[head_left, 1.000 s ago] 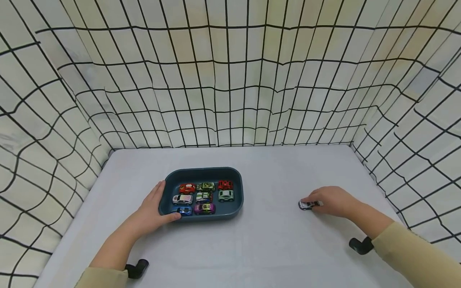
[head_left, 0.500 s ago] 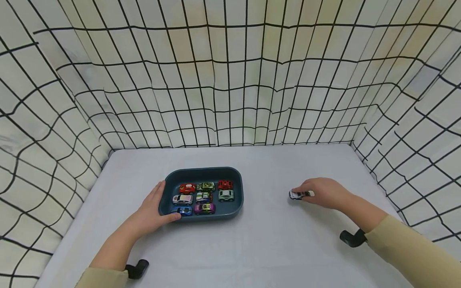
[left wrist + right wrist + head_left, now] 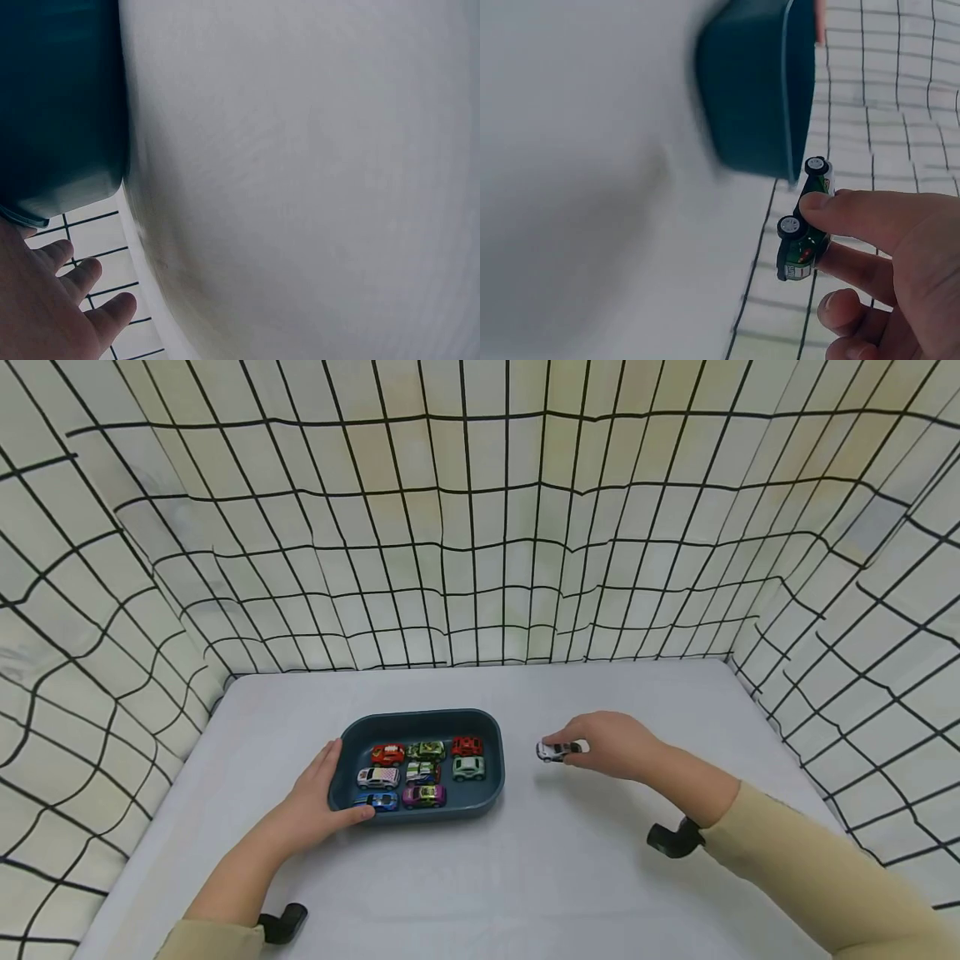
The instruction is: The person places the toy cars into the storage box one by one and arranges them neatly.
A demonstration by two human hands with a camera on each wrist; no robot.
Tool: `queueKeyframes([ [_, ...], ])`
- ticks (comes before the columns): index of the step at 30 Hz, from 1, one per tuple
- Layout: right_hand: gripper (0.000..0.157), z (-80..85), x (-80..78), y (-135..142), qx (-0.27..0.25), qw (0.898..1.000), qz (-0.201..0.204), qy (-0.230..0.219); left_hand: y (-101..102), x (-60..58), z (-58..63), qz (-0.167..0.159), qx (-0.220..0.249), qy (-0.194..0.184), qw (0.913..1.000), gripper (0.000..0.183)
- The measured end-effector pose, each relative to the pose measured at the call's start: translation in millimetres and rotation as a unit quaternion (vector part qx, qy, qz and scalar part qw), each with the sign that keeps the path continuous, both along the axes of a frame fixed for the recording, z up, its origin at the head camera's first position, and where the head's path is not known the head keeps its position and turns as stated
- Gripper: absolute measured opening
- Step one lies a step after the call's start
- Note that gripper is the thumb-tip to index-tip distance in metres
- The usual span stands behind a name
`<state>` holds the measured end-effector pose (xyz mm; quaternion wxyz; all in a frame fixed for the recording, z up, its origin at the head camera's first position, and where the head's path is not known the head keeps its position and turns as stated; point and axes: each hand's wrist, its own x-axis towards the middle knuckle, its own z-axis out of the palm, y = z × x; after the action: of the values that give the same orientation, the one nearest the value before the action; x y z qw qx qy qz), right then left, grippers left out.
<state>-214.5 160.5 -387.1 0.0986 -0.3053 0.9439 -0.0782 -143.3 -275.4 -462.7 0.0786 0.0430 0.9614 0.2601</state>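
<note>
My right hand [image 3: 613,744] pinches a small toy car [image 3: 558,750] between thumb and fingers, to the right of a dark teal tray [image 3: 491,800]. In the right wrist view this toy car [image 3: 807,225] shows a dark green side and black wheels, apart from the tray. At the tray's left end lies my left hand [image 3: 306,803], its fingers along the outer side and its thumb on the front left rim. The left wrist view has those fingers [image 3: 112,319] extended and spread beside the tray wall [image 3: 67,112]. Several toy cars stand inside, including a purple one [image 3: 424,796] and a red one [image 3: 388,754].
A white cloth-covered table [image 3: 525,877] lies under everything. White sheeting with a black grid [image 3: 487,527] encloses its back and sides. Black wrist pieces [image 3: 283,924] show at both forearms.
My right hand has carried the toy car leftward and somewhat away from me, much closer to the tray. The left hand and the tray hold their place.
</note>
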Motion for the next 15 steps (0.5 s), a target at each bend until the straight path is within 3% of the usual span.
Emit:
queueKeyframes([
  [11, 0.039, 7.7, 9.9, -81.9, 0.000, 0.998, 0.066, 0.007, -2.3, 0.6, -2.3, -0.001, 0.003, 0.003, 1.0000, 0.126],
  [15, 0.038, 6.5, 12.0, -104.2, 0.009, 0.998, 0.066, -0.001, -0.9, 0.0, -0.7, -0.001, 0.005, 0.001, 1.0000, 0.127],
])
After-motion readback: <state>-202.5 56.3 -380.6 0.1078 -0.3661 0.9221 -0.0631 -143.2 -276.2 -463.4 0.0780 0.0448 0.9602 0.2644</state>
